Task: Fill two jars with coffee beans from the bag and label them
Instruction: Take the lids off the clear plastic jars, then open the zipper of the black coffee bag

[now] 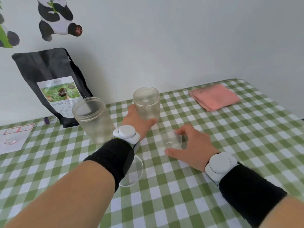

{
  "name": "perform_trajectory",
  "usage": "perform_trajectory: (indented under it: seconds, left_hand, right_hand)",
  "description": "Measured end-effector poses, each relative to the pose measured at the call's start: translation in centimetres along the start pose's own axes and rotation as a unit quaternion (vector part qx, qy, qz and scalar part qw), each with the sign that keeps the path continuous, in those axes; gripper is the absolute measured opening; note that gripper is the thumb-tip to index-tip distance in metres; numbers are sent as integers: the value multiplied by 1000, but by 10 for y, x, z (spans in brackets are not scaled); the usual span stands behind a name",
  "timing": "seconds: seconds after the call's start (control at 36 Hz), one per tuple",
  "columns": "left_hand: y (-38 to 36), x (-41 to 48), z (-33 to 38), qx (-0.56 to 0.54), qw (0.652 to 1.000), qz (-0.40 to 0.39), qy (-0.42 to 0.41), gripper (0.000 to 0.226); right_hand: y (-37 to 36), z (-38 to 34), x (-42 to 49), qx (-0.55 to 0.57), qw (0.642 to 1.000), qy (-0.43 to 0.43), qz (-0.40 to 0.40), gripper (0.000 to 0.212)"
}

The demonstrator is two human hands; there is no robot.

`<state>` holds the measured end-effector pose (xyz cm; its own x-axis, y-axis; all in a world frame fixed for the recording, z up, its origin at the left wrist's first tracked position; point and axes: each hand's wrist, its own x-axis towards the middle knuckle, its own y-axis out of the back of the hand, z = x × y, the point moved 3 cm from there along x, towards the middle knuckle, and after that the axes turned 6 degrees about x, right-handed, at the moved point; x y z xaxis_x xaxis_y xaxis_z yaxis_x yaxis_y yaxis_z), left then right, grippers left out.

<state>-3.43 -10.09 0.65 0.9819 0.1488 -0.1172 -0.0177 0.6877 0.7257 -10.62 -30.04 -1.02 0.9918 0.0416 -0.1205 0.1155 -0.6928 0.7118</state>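
Note:
Two clear plastic jars stand open and empty on the green checked tablecloth (230, 153). My left hand (138, 122) grips the farther jar (146, 102) around its lower part. The nearer jar (93, 119) stands free to the left, in front of the black coffee bean bag (51, 83), which leans upright against the wall. My right hand (192, 145) rests over a clear lid (168, 140) lying flat on the cloth, thumb and fingers at its rim. A second clear lid (133, 171) lies partly hidden under my left forearm.
A white label sheet (13, 139) with red-framed stickers lies at the left edge, a small purple object (46, 120) beside the bag. A folded pink cloth (213, 97) sits at the back right. The wall with panda stickers runs directly behind the table.

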Motion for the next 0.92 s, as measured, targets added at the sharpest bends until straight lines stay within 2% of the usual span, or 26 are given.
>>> perform_trajectory:
  seconds: [0.14, 0.25, 0.36, 0.58, 0.72, 0.92]
  left_hand:
    - [6, -7, 2, -1, 1000, 2, -2, 88]
    - [21, -28, 6, -14, 999, 20, -34, 86]
    - [36, -46, 12, -12, 996, 39, -80, 71]
    - [115, -88, 2, -84, 978, 77, -172, 35]
    - [172, -80, -32, -131, 970, 145, -143, 29]
    - [247, -34, -105, -119, 961, 247, -46, 40]
  right_hand:
    - [-2, -9, -8, -50, 998, 34, 10, 79]
    - [3, -24, -15, -41, 999, 13, 9, 83]
    - [8, -36, -14, 23, 999, 8, 39, 73]
    - [-2, -120, -13, 124, 982, 89, 106, 43]
    - [-8, -169, -1, 159, 971, 129, 122, 30]
    - [-27, -240, 39, 171, 967, 163, 101, 37]
